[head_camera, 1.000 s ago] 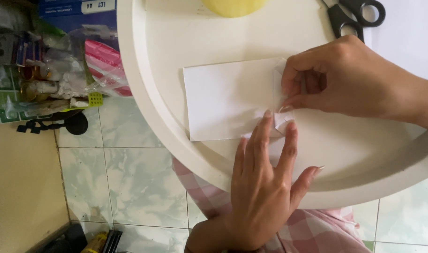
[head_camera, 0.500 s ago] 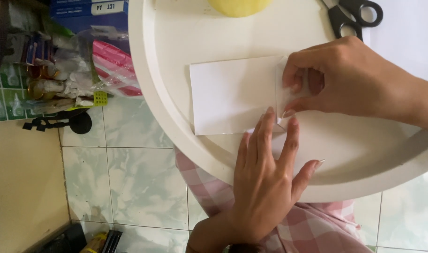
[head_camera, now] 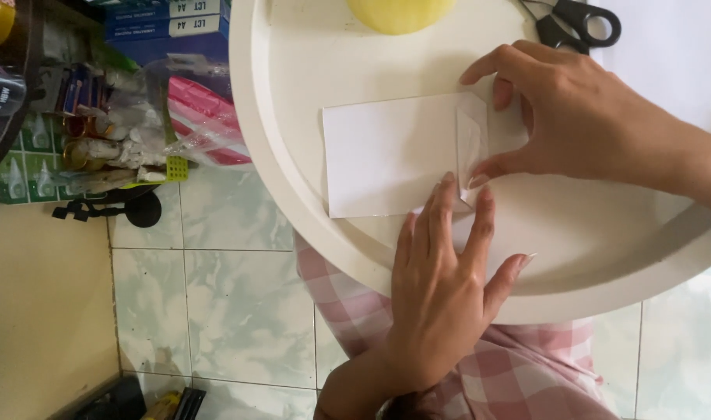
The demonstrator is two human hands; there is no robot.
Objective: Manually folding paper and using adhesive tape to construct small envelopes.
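A white sheet of paper (head_camera: pixel 386 159) lies on a round white table (head_camera: pixel 293 101). Its right end is folded over into a narrow flap (head_camera: pixel 470 144). My right hand (head_camera: pixel 589 117) comes in from the right, thumb and fingers pinching that flap. My left hand (head_camera: pixel 441 295) reaches up from below. It lies flat with fingers spread, the fingertips pressing the paper's lower edge beside the flap.
Black-handled scissors (head_camera: pixel 577 22) and a yellow round object (head_camera: pixel 402 12) lie at the table's far side. A pink plastic bag (head_camera: pixel 203 124), blue boxes (head_camera: pixel 165 27) and small clutter stand on the tiled floor to the left. Pink checked cloth (head_camera: pixel 526 373) covers my lap.
My right hand has drawn back a little to the right, uncovering the folded flap at the paper's end. My left hand stays pressed on the lower edge.
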